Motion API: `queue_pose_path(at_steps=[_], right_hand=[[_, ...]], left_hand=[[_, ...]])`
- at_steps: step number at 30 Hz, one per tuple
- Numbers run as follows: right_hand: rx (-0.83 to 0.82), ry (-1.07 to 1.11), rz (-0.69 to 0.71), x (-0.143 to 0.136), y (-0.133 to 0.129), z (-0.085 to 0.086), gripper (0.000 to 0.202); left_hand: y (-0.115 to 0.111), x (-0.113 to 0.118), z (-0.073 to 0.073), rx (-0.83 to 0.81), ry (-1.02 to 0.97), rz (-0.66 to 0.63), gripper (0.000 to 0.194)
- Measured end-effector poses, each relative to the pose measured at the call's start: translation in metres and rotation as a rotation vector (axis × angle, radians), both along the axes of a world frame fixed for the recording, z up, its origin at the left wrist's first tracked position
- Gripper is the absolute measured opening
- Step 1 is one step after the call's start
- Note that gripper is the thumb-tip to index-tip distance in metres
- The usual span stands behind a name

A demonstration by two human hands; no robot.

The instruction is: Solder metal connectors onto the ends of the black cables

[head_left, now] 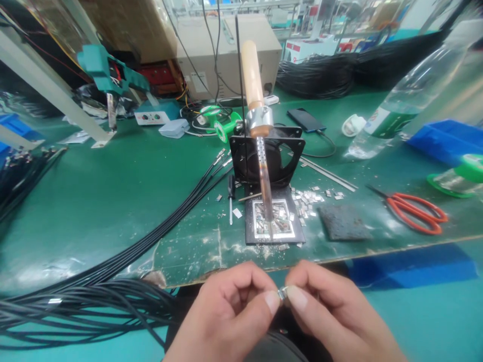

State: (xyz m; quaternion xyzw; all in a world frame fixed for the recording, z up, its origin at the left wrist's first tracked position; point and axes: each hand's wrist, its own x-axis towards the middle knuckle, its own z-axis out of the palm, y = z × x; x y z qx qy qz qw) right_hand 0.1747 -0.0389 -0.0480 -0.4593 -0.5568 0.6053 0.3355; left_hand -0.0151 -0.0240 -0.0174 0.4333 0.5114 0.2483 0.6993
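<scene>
Thumb to thumb just off the front edge of a green workbench (109, 176), a person's left hand (237, 309) and right hand (334, 311) pinch a small silvery part (282, 293) between them — each thumb pressed toward its curled forefinger, fingertips nearly meeting around the piece. Beyond them, a wooden-handled soldering iron (253, 75) stands tip down over a white-rimmed tray (293, 234) of small metal pieces, in front of a black fan (296, 161). More small pieces (310, 200) lie scattered to the right, near a dark, rough-surfaced pad (343, 222) and orange-handled scissors (417, 212). A screwdriver (231, 198) lies left of the tray, and black cables (151, 236) stretch across the bench to the fan's side — their metal ends (221, 157) just beside it. A plastic bottle (400, 113) stands at the right, near a phone (306, 120).
</scene>
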Motion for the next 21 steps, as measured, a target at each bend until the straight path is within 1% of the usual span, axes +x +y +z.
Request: queue_pose_path(at_steps=[4, 10, 16, 19, 21], right_hand=[[0.019, 0.02, -0.014, -0.002, 0.002, 0.0, 0.039], [-0.015, 0.035, -0.033, -0.003, 0.003, -0.001, 0.041], [-0.055, 0.067, -0.058, -0.008, 0.007, -0.003, 0.04], [-0.055, 0.066, -0.079, -0.01, 0.008, -0.003, 0.041], [-0.049, 0.059, -0.078, -0.01, 0.009, -0.004, 0.041]], left_hand=[[0.001, 0.0, -0.002, 0.013, 0.004, 0.016, 0.03], [0.002, 0.0, -0.004, 0.004, -0.022, 0.026, 0.03], [0.003, -0.001, -0.012, -0.025, -0.019, 0.042, 0.036], [0.004, -0.002, -0.016, -0.009, -0.045, 0.019, 0.039], [0.005, -0.002, -0.016, 0.009, -0.056, 0.003, 0.038]])
